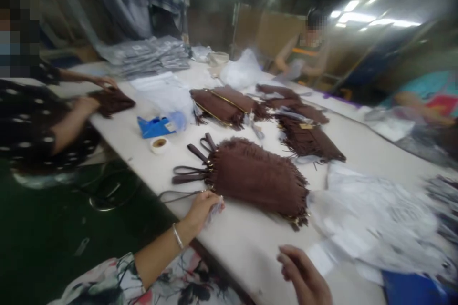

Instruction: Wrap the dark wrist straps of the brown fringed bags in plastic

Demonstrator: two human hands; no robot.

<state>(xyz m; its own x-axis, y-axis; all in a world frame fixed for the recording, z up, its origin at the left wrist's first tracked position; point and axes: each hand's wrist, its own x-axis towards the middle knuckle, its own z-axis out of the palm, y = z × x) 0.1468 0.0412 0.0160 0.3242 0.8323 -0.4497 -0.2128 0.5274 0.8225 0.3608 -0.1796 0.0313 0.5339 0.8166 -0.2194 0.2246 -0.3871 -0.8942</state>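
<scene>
nearest, with right hand (306,279) empty, loosely bent; next, with left hand (201,209) pinching clear plastic (213,210), beside stacked brown fringed clutches (255,176), laid with wrist straps (188,179) outward, probably for easy reach; farther back, toward other clutches (222,103).

Blur and Frame Edges Claimed the Details

The right hand (306,276) was cut off by the frame's near edge and softly blurred. A clear scrap (214,211) in the left hand (201,210) was too smeared to identify. Pieces beneath the top brown fringed pouch (255,176) lay mostly hidden. Print on the white bags (379,214) at right was unreadable. A blue object (408,289) at near right and a blurred co-worker in turquoise (427,86) at far right were cropped.
</scene>
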